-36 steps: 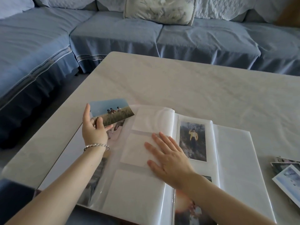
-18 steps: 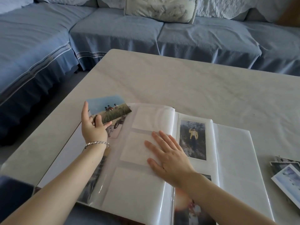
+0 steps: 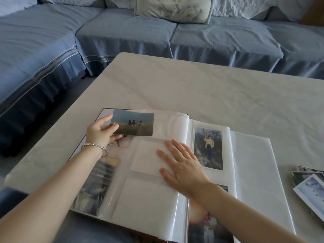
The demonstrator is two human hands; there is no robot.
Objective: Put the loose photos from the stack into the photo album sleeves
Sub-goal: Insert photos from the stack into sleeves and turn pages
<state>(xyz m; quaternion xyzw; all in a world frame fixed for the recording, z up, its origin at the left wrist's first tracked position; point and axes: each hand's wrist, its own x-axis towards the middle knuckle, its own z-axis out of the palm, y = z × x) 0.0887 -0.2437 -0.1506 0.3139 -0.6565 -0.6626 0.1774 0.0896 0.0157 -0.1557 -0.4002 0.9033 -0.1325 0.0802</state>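
Observation:
An open photo album (image 3: 252, 172) lies on the pale table. My left hand (image 3: 100, 132) pinches a landscape photo (image 3: 134, 124) of people in a field by its left edge, holding it over the top sleeve of the left page. My right hand (image 3: 182, 165) lies flat with straight fingers on the left page's middle sleeve (image 3: 145, 158), near the spine. A portrait photo of a figure in yellow (image 3: 208, 148) sits in a sleeve on the right page. The stack of loose photos (image 3: 310, 183) lies at the table's right edge.
The marble-look table (image 3: 192, 88) stretches beyond the album. A blue corner sofa (image 3: 122, 35) with a pale cushion (image 3: 173, 9) wraps round the far and left sides. The album's lower edge overhangs the near table edge by my lap.
My left hand has carried the photo to the right and levelled it, from beyond the album's left corner to over the top sleeve. My right hand has stayed flat on the page.

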